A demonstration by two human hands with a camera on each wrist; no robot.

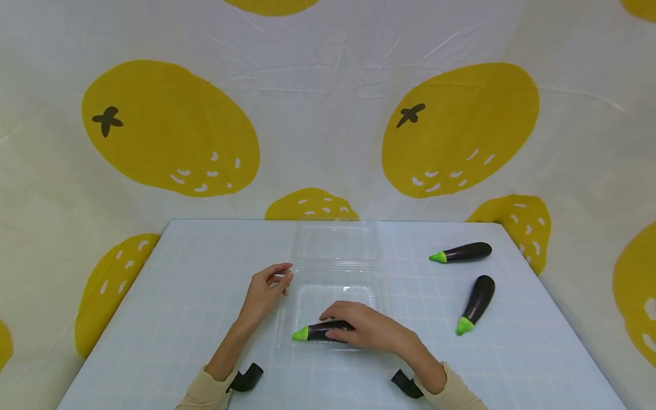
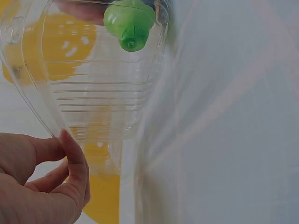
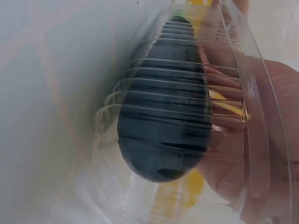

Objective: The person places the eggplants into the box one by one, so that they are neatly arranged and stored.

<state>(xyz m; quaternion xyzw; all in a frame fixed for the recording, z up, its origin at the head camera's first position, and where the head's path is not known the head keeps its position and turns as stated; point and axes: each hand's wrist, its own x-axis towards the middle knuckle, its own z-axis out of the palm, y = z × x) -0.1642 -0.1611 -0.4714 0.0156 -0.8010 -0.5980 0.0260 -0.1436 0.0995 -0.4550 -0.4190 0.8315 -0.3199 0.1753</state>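
A clear plastic clamshell container (image 1: 380,293) lies on the table, its lid (image 1: 335,242) folded back away from me. Inside its near part is a dark purple eggplant (image 1: 319,331) with a green stem end pointing left. My right hand (image 1: 366,326) grips this eggplant from above, thumb on the near side and fingers on the far side. Through the ribbed wall, the right wrist view shows the eggplant's rounded end (image 3: 163,126). At the container's left edge, my left hand (image 1: 263,293) pinches the rim between thumb and index finger, as the left wrist view (image 2: 51,182) shows.
Two more eggplants lie on the right side of the table: one (image 1: 467,252) at the back, nearly level, and one (image 1: 479,299) nearer, slanting. A pale checked cloth (image 1: 205,273) covers the table. Behind it hangs a white sheet (image 1: 318,114) with yellow fruit prints.
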